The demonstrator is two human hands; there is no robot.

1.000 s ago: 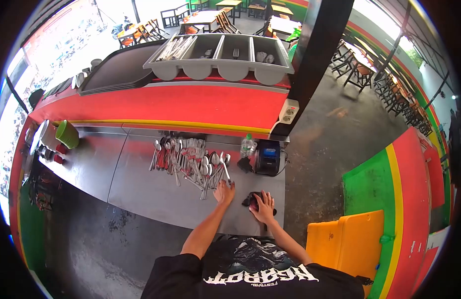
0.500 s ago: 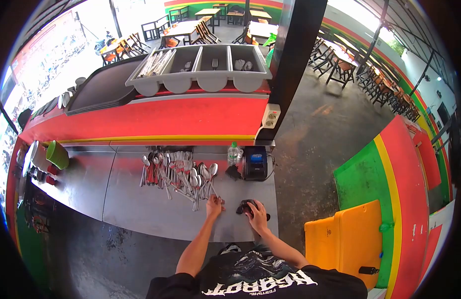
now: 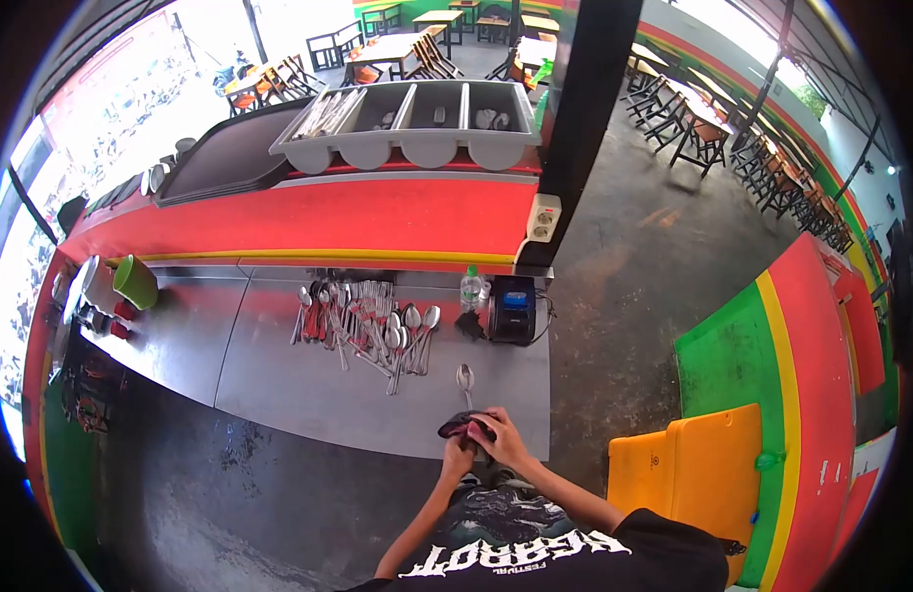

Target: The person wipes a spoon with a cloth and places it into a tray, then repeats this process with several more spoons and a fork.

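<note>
Both my hands meet at the near edge of the steel counter (image 3: 279, 375). My left hand (image 3: 454, 458) grips the handle of a spoon (image 3: 465, 376) whose bowl points away from me over the counter. My right hand (image 3: 506, 444) holds a dark cloth (image 3: 460, 426) wrapped around the spoon's handle. A pile of several spoons and forks (image 3: 367, 328) lies on the counter, up and to the left of my hands.
A water bottle (image 3: 470, 288) and a black box device (image 3: 512, 309) stand at the counter's back right. A grey divided cutlery tray (image 3: 417, 148) sits on the red ledge above. A green cup (image 3: 136, 281) is far left; a yellow bin (image 3: 683, 474) stands at my right.
My left hand has lifted one spoon out of the pile and drawn it toward me. My right hand has brought the cloth onto it at the counter's near edge.
</note>
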